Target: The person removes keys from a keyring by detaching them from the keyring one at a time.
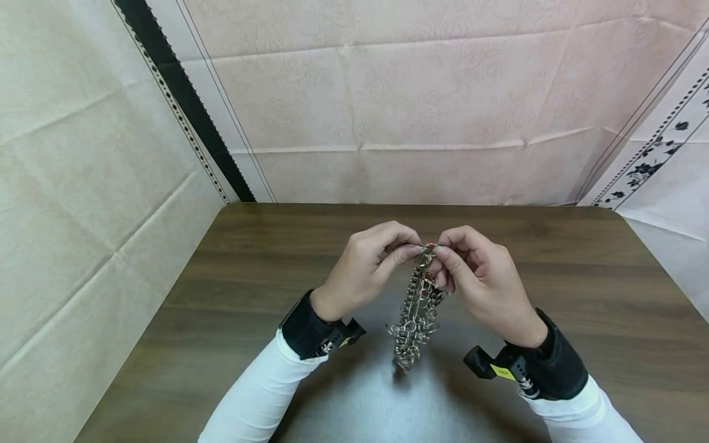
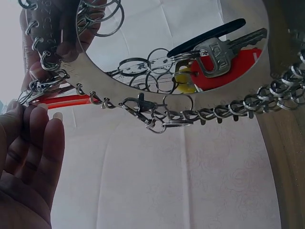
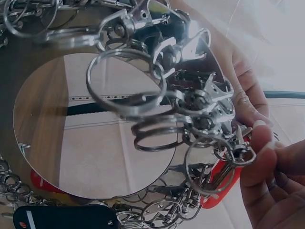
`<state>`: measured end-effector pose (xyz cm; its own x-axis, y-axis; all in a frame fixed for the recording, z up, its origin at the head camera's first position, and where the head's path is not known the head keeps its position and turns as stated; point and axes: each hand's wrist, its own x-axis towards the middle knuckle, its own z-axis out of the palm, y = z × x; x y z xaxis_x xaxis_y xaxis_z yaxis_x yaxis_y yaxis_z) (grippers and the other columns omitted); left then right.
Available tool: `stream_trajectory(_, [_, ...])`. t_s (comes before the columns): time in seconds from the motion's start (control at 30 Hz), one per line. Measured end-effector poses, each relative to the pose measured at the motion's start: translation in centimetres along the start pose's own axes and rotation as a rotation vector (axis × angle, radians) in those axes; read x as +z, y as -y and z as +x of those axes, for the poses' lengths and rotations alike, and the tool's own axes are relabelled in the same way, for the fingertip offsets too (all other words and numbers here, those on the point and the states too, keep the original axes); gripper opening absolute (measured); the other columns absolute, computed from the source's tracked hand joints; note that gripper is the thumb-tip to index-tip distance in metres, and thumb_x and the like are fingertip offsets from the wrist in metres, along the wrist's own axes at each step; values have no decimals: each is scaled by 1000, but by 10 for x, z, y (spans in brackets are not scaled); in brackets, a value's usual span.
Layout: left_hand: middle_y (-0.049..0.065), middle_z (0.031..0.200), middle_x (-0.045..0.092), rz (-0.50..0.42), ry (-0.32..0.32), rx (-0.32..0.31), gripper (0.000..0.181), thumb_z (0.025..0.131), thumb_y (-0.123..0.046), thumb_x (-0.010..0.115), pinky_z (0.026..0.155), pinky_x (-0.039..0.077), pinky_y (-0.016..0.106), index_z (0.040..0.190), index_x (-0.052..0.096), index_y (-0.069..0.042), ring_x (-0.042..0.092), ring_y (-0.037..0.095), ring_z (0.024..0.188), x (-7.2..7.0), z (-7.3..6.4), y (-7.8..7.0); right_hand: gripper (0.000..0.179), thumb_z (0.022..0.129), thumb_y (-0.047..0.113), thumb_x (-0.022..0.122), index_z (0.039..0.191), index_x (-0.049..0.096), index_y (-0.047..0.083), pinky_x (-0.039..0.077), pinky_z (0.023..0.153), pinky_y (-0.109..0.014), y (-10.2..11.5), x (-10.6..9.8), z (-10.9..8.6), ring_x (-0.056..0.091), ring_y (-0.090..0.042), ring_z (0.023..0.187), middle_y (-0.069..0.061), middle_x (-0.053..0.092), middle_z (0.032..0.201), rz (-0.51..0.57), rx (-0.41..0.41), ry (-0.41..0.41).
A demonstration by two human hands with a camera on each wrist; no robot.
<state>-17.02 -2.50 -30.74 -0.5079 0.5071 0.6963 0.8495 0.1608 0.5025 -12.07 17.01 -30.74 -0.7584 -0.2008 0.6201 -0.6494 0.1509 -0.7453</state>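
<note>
A large flat metal key ring (image 1: pixel 411 320), its edge set with many small split rings and clips, is held upright between both hands, nearly edge-on in the head view. At its top, my left hand (image 1: pixel 368 264) pinches a small metal part with thumb and forefinger. Opposite, the fingertips of my right hand (image 1: pixel 483 280) pinch at a small split ring (image 3: pixel 243 155), close beside the left fingertips. Hanging from it are a silver key (image 2: pixel 217 59), a red tag (image 2: pixel 233 71), a black tag (image 3: pixel 66 217) and a yellow piece (image 2: pixel 187 80). Fingers partly hide the pinched parts.
The key ring's lower end hangs low over the brown wooden table (image 1: pixel 249 295). Pale patterned cloth (image 1: pixel 432 111) hangs behind the table and at both sides. Each wrist carries a black band with a small camera (image 1: pixel 482 363).
</note>
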Motion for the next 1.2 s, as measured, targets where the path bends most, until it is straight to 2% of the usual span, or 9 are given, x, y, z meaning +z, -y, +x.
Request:
stream_trajectory(0.47, [5,91,67,32,-9,42,5,98,-7,65,76,53,18,98,67,-3,62,9,83,0,0,1,5,99,-10,53,98,57,-9,44,49,-22,-1,0,0,56,-8,60,0,63,76,60,-19,-22])
stream_trajectory(0.93, [5,90,68,35,-3,73,6,98,-7,65,75,53,18,98,67,-2,61,8,81,0,0,2,4,99,-11,53,96,56,-14,43,49,-22,-2,2,0,56,-8,59,-1,64,76,132,-55,-49])
stream_trajectory(1.2, [5,89,66,42,21,58,4,98,-6,66,72,51,17,98,67,-2,59,8,80,-1,-1,0,5,98,-10,55,95,55,-15,44,48,-21,-2,5,0,57,-7,58,1,66,76,151,-44,-77])
